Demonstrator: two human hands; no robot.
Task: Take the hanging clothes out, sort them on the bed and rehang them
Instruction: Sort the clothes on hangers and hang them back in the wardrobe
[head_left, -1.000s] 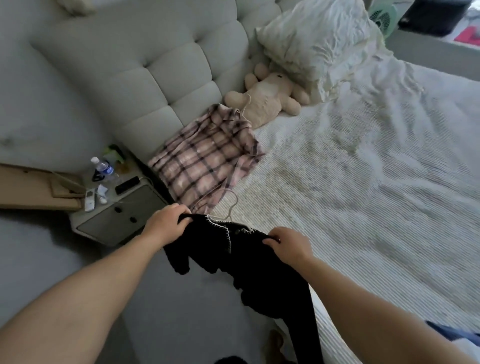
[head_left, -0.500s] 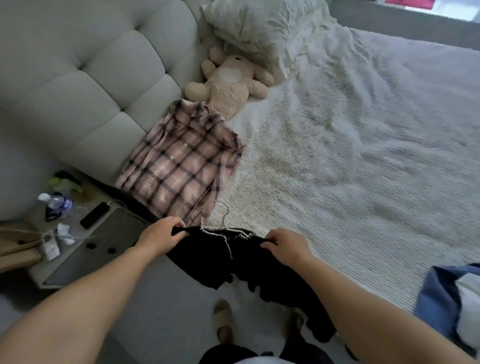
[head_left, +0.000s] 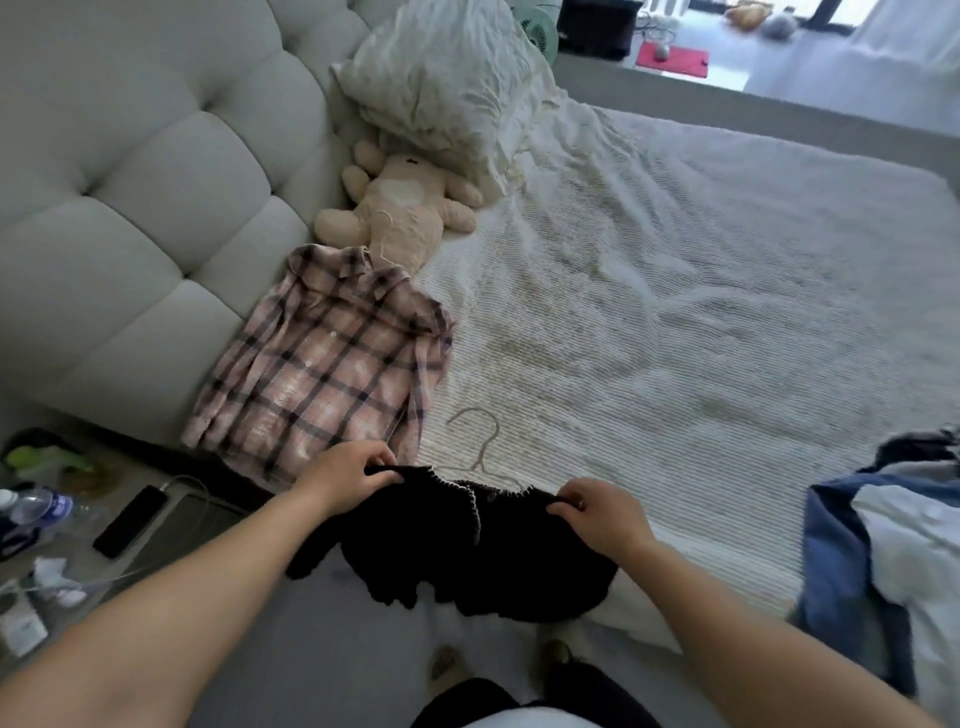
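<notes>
1. Two hands pinch the black knit cardigan with pale trim (head_left: 467, 551) at its shoulders: left hand (head_left: 345, 480), right hand (head_left: 602, 519); fingers curled on fabric.
2. Cardigan's shoulder line runs left-right at the white ribbed bed (head_left: 675, 338) edge, body hanging off; wire hanger hook (head_left: 480, 436) points away.
3. Pink plaid shirt (head_left: 327, 364) lies nearer the left hand.

A home bedroom: a bed (head_left: 675, 312) with tufted headboard (head_left: 156, 208), pillow (head_left: 441, 88) and teddy bear (head_left: 400, 208).

Bare forearms without sleeves, dark trousers (head_left: 597, 691) and light slippers (head_left: 444, 667) on the feet.
</notes>
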